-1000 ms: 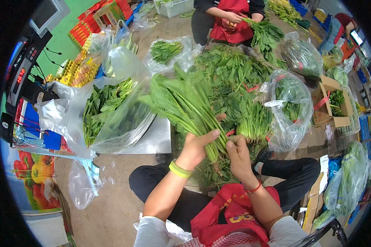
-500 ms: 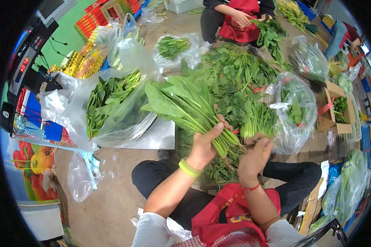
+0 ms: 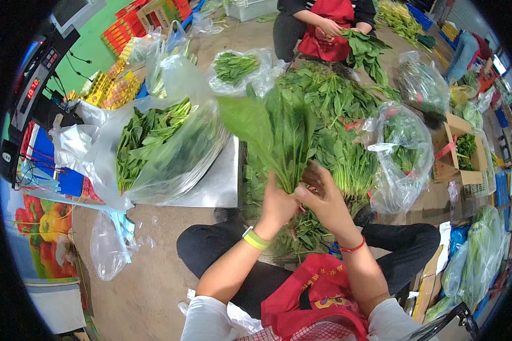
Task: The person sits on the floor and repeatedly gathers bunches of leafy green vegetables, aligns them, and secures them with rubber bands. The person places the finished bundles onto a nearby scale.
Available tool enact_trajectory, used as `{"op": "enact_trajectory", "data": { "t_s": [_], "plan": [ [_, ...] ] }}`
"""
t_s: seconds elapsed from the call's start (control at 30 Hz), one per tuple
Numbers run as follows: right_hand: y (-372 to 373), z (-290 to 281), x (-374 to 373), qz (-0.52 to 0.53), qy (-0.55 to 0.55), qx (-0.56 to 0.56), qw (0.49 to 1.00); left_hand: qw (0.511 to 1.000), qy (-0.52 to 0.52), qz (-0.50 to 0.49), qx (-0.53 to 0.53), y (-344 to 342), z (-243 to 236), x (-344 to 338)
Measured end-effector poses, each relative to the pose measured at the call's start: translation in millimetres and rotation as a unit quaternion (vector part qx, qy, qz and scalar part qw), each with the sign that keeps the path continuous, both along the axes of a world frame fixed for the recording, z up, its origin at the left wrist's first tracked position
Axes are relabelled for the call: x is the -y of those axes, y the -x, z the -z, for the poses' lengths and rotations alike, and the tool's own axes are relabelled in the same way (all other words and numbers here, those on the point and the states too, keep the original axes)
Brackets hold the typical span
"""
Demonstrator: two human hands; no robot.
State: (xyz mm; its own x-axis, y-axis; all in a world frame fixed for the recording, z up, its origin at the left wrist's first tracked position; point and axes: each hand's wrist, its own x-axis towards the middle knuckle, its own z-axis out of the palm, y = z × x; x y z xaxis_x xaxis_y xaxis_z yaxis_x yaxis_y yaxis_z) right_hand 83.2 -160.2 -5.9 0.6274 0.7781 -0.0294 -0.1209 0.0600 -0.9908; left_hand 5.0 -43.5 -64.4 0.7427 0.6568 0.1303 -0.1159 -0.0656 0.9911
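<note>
Upright in front of me is a bunch of spinach (image 3: 284,128), its broad leaves fanned upward and away. My left hand (image 3: 277,202) is closed round the stems from the left. From the right, my right hand (image 3: 329,200) closes on the same stems, thumb against them and fingers curled at the side. The stem ends are hidden by my hands. Just beyond lies a large heap of spinach (image 3: 335,91), with paler stems (image 3: 350,176) pointing toward me. At left, an open clear plastic bag (image 3: 176,165) holds more spinach (image 3: 145,136) on a metal platform (image 3: 228,184).
Across the heap a person in a red apron (image 3: 324,42) holds greens (image 3: 367,54). On the right are a clear bag of greens (image 3: 407,165) and a cardboard box (image 3: 458,162). Egg trays (image 3: 105,88) and a scale display (image 3: 34,88) stand at left. My crossed legs frame the near floor.
The spinach has swung from leaning left to upright. My right hand has moved up and left from beside the root ends onto the stems. My left hand has shifted slightly left.
</note>
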Motion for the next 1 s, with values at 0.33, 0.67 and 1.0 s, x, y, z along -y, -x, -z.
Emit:
{"op": "enact_trajectory", "data": {
  "t_s": [0.33,0.67,1.0],
  "plan": [
    [-2.4,-8.6,-14.5,-0.031,-0.039,-0.069,0.996,0.960,-0.222,-0.026,-0.170,10.1,-51.1,6.2],
    [-7.3,15.5,-15.6,-0.029,-0.042,-0.297,0.954,0.945,-0.282,-0.036,-0.162,25.3,-57.8,0.0],
    [6.4,18.7,-42.8,-0.053,-0.105,-0.316,0.941,0.929,-0.323,-0.029,-0.177,53.2,-59.9,-17.2]
  ]
}}
